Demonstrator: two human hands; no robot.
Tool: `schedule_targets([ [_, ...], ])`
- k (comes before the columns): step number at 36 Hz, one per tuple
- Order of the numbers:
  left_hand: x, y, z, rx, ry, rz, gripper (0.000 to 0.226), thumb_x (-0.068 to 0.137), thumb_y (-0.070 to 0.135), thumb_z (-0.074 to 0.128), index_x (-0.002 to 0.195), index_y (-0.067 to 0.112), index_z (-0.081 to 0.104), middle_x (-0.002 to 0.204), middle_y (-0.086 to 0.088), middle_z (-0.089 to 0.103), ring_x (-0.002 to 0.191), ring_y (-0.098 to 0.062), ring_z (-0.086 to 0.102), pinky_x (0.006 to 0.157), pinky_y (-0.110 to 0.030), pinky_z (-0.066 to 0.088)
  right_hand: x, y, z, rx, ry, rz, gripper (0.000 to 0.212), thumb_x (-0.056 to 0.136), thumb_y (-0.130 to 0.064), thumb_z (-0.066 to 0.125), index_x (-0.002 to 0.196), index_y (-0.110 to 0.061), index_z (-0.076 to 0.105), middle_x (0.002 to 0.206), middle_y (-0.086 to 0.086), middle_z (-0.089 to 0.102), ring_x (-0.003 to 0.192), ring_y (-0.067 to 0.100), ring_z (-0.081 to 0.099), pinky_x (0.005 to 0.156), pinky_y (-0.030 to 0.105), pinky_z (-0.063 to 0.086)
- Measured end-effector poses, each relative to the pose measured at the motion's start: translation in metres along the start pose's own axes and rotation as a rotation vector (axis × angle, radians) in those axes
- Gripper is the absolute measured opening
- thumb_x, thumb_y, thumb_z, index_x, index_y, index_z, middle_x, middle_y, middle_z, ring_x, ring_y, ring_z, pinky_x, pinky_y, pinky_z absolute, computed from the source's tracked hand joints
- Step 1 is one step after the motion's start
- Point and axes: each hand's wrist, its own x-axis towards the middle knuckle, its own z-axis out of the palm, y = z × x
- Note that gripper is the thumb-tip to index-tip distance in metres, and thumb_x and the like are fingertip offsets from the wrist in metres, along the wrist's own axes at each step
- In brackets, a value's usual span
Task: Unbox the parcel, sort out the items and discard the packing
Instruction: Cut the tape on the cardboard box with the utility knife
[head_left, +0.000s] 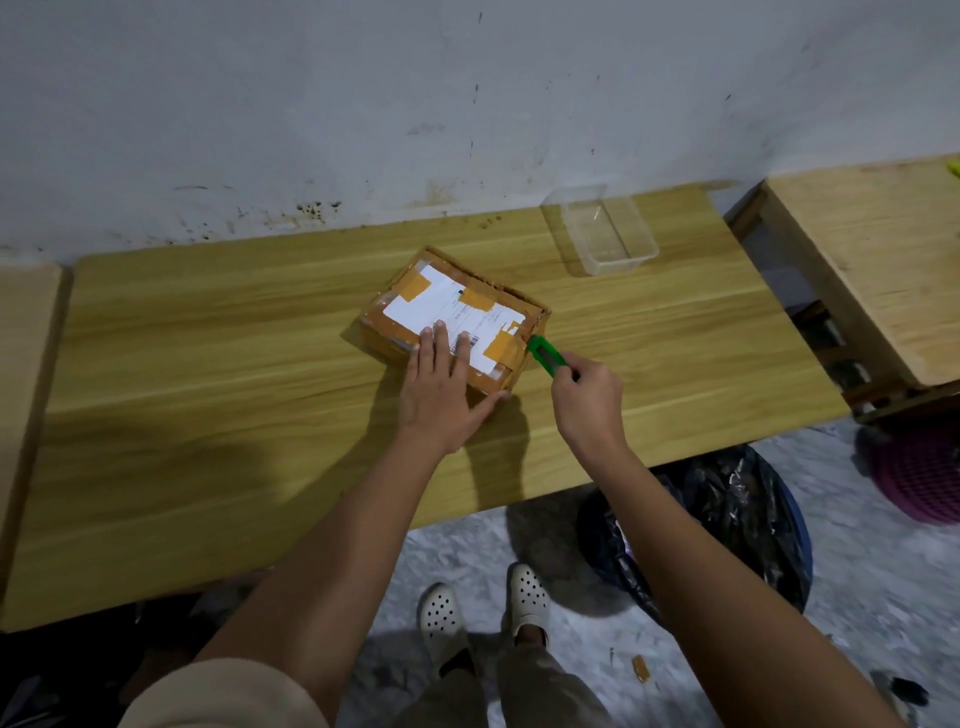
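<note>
Head view. The parcel, a small cardboard box with a white label and brown tape patches, lies closed near the middle of the wooden surface.

The left hand presses flat on its near end, fingers straight and spread over the label, thumb along the near corner. The right hand grips a green cutter, fingers curled round the handle, tip touching the box's right edge by a tape patch. The blade is too small to make out.

A clear plastic tub stands apart near the wall. A bin lined with a black bag sits on the floor below the surface's near edge.

Risks, as judged: the left thumb lies close to the cutting line, so a slip toward the person could catch it. A deep stroke could score the contents. Light holding pressure could let the box skid on the smooth wood.
</note>
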Motion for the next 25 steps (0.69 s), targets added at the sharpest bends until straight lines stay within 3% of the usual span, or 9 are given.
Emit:
schedule_targets([
  [5, -0.005, 0.006, -0.005, 0.038, 0.009, 0.0, 0.096, 0.078, 0.079, 0.028, 0.15, 0.021, 0.0, 0.157, -0.015, -0.002, 0.144, -0.031, 0.002, 0.116, -0.04, 0.01, 0.012, 0.004, -0.001, -0.009, 0.001, -0.02, 0.035, 0.089, -0.005, 0.037, 0.112, -0.005, 0.064, 0.068, 0.016, 0.059, 0.048, 0.017, 0.041, 0.049, 0.031, 0.033],
  [9, 0.0, -0.005, -0.014, 0.055, 0.064, 0.07, 0.084, 0.082, 0.074, 0.032, 0.148, 0.025, 0.013, 0.153, -0.012, 0.017, 0.138, -0.028, 0.018, 0.11, -0.038, 0.021, 0.021, 0.006, -0.003, -0.026, -0.027, -0.053, 0.038, 0.091, -0.006, 0.037, 0.123, -0.01, 0.058, 0.07, 0.013, 0.059, 0.047, 0.014, 0.041, 0.045, 0.027, 0.032],
  [11, 0.006, -0.007, -0.014, 0.018, 0.058, 0.077, 0.08, 0.084, 0.071, 0.032, 0.148, 0.027, 0.013, 0.155, -0.011, 0.015, 0.141, -0.028, 0.012, 0.114, -0.039, 0.015, 0.022, 0.007, -0.004, -0.039, -0.035, -0.078, 0.038, 0.092, -0.006, 0.037, 0.123, -0.01, 0.059, 0.069, 0.017, 0.06, 0.047, 0.014, 0.04, 0.046, 0.028, 0.032],
  [15, 0.012, -0.008, -0.003, -0.012, 0.011, 0.09, 0.079, 0.087, 0.069, 0.026, 0.149, 0.028, -0.001, 0.158, -0.008, -0.007, 0.145, -0.026, -0.011, 0.117, -0.039, -0.002, 0.018, 0.009, -0.004, -0.069, -0.045, -0.15, 0.034, 0.091, -0.004, 0.038, 0.116, -0.007, 0.061, 0.066, 0.019, 0.058, 0.045, 0.014, 0.039, 0.045, 0.027, 0.03],
  [21, 0.011, 0.004, 0.003, -0.023, 0.028, 0.029, 0.079, 0.088, 0.067, 0.023, 0.149, 0.026, -0.005, 0.157, -0.01, -0.014, 0.145, -0.027, -0.014, 0.117, -0.039, -0.004, 0.014, 0.01, -0.001, -0.12, -0.004, -0.199, 0.037, 0.091, -0.004, 0.038, 0.12, -0.01, 0.059, 0.058, 0.008, 0.051, 0.043, 0.011, 0.039, 0.04, 0.018, 0.028],
  [25, 0.01, 0.016, 0.006, -0.04, 0.042, -0.034, 0.078, 0.09, 0.065, 0.024, 0.149, 0.024, -0.005, 0.157, -0.011, -0.013, 0.145, -0.028, -0.014, 0.117, -0.039, -0.005, 0.013, 0.011, -0.001, -0.171, -0.007, -0.222, 0.038, 0.091, -0.005, 0.038, 0.124, -0.008, 0.056, 0.057, 0.007, 0.047, 0.045, 0.013, 0.04, 0.041, 0.021, 0.028],
])
